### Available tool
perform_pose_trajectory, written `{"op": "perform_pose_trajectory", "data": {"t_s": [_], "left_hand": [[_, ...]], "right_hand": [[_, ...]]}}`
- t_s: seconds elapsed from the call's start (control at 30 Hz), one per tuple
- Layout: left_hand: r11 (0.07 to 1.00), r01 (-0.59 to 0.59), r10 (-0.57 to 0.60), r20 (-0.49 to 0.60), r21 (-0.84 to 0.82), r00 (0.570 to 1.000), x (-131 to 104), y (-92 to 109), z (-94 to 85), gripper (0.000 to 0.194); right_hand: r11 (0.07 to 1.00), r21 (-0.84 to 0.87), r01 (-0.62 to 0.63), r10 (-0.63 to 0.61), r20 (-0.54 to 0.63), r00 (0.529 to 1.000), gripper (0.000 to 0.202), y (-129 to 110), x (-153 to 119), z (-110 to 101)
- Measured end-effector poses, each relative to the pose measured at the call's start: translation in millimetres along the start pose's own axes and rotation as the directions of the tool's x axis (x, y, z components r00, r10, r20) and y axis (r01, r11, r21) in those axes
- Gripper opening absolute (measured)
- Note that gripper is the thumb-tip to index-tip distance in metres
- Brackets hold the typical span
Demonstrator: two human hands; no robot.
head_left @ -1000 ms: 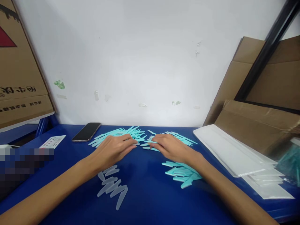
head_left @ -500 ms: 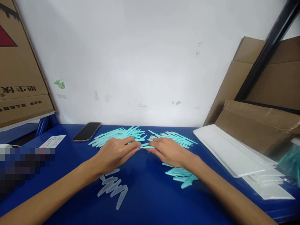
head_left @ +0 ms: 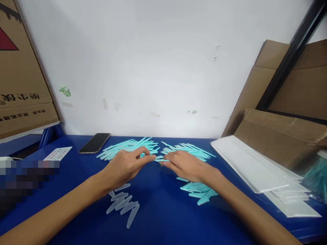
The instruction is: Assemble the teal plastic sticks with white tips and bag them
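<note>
Over the middle of the table my left hand (head_left: 130, 162) is bent into a pinch. Its thumb tip meets the left end of slim turquoise plastic sticks (head_left: 159, 157); whether its fingers grip anything is hidden. Facing it, my right hand (head_left: 184, 164) has its thumb and fingers closed around the right end of these sticks. Behind my left hand is a pile of long turquoise sticks (head_left: 120, 147), and behind my right hand a second pile (head_left: 195, 149). Several translucent flat pieces (head_left: 125, 203) lie nearer me on the left. Short turquoise pieces (head_left: 198, 190) lie under my right forearm.
A phone (head_left: 95, 143) and a printed card (head_left: 58, 153) lie on the blue table (head_left: 158, 211) at the left. White flat packets (head_left: 252, 166) are stacked at the right, beside cardboard (head_left: 283, 136) and a clear bag of turquoise things (head_left: 318, 177). A white wall (head_left: 158, 68) stands behind.
My left thumb has stretched toward the right and its index finger has curled up, off the sticks. My right hand has barely moved. The piles look the same.
</note>
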State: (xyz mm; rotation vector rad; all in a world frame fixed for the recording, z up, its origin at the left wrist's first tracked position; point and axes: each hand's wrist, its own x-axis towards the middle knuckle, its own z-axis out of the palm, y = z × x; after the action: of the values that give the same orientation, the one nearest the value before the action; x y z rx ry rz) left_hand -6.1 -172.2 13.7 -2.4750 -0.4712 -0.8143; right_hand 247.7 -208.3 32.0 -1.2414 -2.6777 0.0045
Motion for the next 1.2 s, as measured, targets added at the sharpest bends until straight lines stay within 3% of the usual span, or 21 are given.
{"op": "perform_pose_trajectory", "data": {"t_s": [0.2,0.3,0.5,0.57,0.77,0.93,1.03,1.2], "left_hand": [[1.0,0.01,-0.01,0.032,-0.019,0.999,-0.5,3.9,1.3,0.024],[0.998,0.01,-0.007,0.043,-0.06,0.999,0.6,8.8,1.9,0.023],[0.991,0.109,-0.106,0.043,-0.077,0.993,2.1,8.1,0.7,0.02],[0.982,0.163,-0.159,0.043,-0.095,0.986,2.0,5.7,1.1,0.02],[0.949,0.213,-0.201,0.075,-0.232,0.977,0.5,7.8,3.7,0.022],[0.845,0.342,-0.313,0.137,-0.411,0.94,1.9,13.1,1.4,0.021],[0.803,0.39,-0.355,0.163,-0.45,0.92,2.3,14.4,0.2,0.02],[0.782,0.393,-0.389,0.115,-0.483,0.914,5.4,16.0,-4.2,0.018]], "right_hand": [[1.0,-0.01,-0.007,0.007,-0.002,1.0,0.048,0.6,1.5,1.4],[0.999,0.047,0.008,-0.006,-0.024,1.0,0.038,-3.7,1.0,0.9],[0.991,0.137,0.002,0.026,-0.199,0.98,0.033,-5.6,0.4,-3.5],[0.994,0.107,0.031,-0.004,-0.241,0.97,0.024,-2.7,1.4,-2.9],[0.993,-0.039,0.114,-0.121,-0.293,0.948,0.035,1.4,3.7,7.8],[0.986,-0.002,0.168,-0.158,-0.357,0.921,0.035,0.1,3.4,16.6],[0.983,0.005,0.182,-0.166,-0.379,0.91,0.033,-3.8,3.4,16.2],[0.986,-0.09,0.14,-0.163,-0.348,0.923,0.036,-15.3,2.4,7.1]]}}
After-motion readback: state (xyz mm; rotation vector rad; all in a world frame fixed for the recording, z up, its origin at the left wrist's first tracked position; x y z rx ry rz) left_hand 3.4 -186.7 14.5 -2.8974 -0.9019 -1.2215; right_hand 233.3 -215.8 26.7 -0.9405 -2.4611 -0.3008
